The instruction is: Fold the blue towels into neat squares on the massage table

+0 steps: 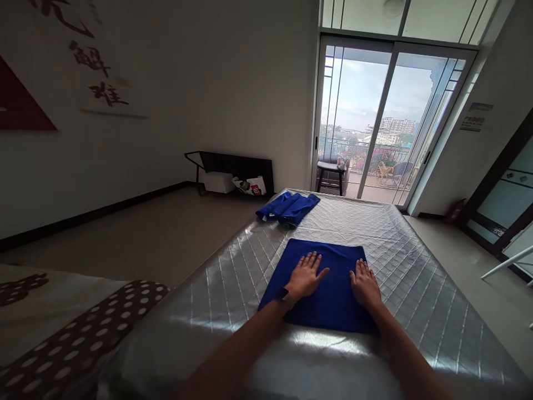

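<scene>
Blue cloth square [331, 303]: soft, light, both palms on it

Through the head cam I've got it lying flat on the silver quilted cover [233, 283], right in front of me, with a blue fabric bundle [287, 209] beyond it near the far left edge. Looks light and floppy, not fragile, probably easy to crease. There's a shallow ripple toward its far edge. The shiny cover might be a bit slick, so I'd expect some skating if I push sideways. For a hold I'd pinch the corners; grabbing the middle would likely just bunch it. Can't tell how many layers it has.

Pose-wise, my left hand [306, 276] and right hand [365, 283] are palm down on the cloth, flattened out, gripping nothing. Fingers point away from me, thumbs inward. The left has a dark wristband [285, 298]; the right rests by the cloth's right edge. Both forearms angle in from the near side.
</scene>
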Demonstrator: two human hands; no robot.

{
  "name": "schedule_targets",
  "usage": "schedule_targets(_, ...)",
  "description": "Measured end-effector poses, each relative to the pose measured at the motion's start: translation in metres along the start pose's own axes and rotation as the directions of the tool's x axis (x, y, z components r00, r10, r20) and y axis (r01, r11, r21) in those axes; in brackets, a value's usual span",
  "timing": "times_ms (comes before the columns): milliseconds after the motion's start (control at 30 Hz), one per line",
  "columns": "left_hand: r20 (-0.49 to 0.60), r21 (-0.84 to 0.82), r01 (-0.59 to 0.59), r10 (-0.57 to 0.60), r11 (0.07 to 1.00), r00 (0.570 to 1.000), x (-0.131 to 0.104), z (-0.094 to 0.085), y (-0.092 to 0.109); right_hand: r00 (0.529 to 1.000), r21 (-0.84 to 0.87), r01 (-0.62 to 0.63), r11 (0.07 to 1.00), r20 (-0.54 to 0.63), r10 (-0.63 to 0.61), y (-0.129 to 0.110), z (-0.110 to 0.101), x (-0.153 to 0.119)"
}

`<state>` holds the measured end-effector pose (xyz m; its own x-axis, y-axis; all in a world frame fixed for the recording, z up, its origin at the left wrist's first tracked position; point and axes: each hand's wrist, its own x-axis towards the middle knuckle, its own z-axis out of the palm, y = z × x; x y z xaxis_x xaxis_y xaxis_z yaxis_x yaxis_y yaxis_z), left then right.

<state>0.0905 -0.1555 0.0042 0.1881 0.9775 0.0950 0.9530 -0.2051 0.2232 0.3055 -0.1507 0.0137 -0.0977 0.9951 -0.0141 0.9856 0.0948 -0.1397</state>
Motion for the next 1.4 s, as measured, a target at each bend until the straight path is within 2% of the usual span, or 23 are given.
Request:
schedule_targets(100,-0.020,0.045,0.123,-0.122,0.991,0.992,-0.016,-0.007,-0.055,1.000,-0.010,-0.011,1.000,0.006,0.011,0.000,0.003,0.001)
schedule_targets(200,-0.069,0.076,0.179,-0.174,0.981,0.982,-0.027,-0.003,-0.090,0.999,-0.046,-0.022,0.999,0.040,0.024,0.001,0.001,0.005)
schedule_targets(300,-0.094,0.082,0.184,-0.176,0.980,0.980,-0.030,0.006,-0.099,0.996,-0.083,-0.014,0.996,0.082,0.021,0.000,-0.011,0.017)
schedule_targets(433,-0.109,0.082,0.188,-0.179,0.979,0.978,-0.030,0.009,-0.095,0.999,-0.058,0.028,0.998,0.028,-0.026,-0.002,-0.027,0.040)
schedule_targets(500,-0.099,0.091,0.187,-0.178,0.978,0.979,-0.031,0.008,-0.097,0.999,-0.022,0.041,0.999,0.022,-0.040,-0.001,-0.026,0.050)
schedule_targets(600,-0.083,0.121,0.191,-0.182,0.974,0.980,-0.032,0.000,-0.099,0.999,0.010,0.031,0.999,0.020,-0.031,0.004,-0.015,0.057)
schedule_targets(700,-0.125,0.158,0.154,-0.135,0.975,0.983,-0.024,-0.010,-0.082,1.000,0.021,0.016,1.000,-0.004,-0.016,0.008,-0.003,0.059)
schedule_targets(800,-0.146,0.177,-0.018,0.045,0.984,0.988,0.001,-0.013,-0.034,1.000,0.028,0.005,1.000,-0.005,-0.005,0.007,-0.001,0.058)
schedule_targets(900,-0.111,0.157,-0.193,0.211,0.969,0.971,0.037,-0.004,0.027,1.000,0.016,0.007,1.000,0.013,-0.007,0.006,-0.005,0.056)
schedule_targets(967,-0.096,0.115,-0.268,0.279,0.957,0.955,0.059,0.005,0.058,0.999,-0.002,0.029,1.000,0.028,-0.029,0.006,-0.007,0.055)
schedule_targets(1033,-0.062,0.056,-0.273,0.277,0.960,0.959,0.074,0.013,0.072,0.998,-0.011,0.044,0.999,0.035,-0.044,0.006,-0.008,0.054)
schedule_targets(1067,-0.041,0.031,-0.255,0.256,0.967,0.966,0.079,0.015,0.072,0.998,-0.010,0.045,0.999,0.035,-0.044,0.006,-0.008,0.054)
schedule_targets(1100,-0.024,0.011,-0.231,0.231,0.973,0.973,0.081,0.017,0.068,0.999,-0.007,0.039,0.999,0.030,-0.038,0.006,-0.008,0.054)
schedule_targets(1167,-0.009,-0.003,-0.183,0.183,0.983,0.983,0.080,0.016,0.046,1.000,0.008,0.020,1.000,0.019,-0.020,0.005,-0.007,0.055)
schedule_targets(1300,0.004,0.035,-0.031,0.031,0.999,1.000,0.064,0.003,-0.030,1.000,0.041,0.001,0.999,0.007,-0.001,0.004,-0.004,0.056)
schedule_targets(1400,-0.007,0.062,0.100,-0.099,0.993,0.995,0.054,-0.007,-0.084,1.000,0.041,-0.001,0.999,0.021,0.000,0.004,-0.004,0.057)
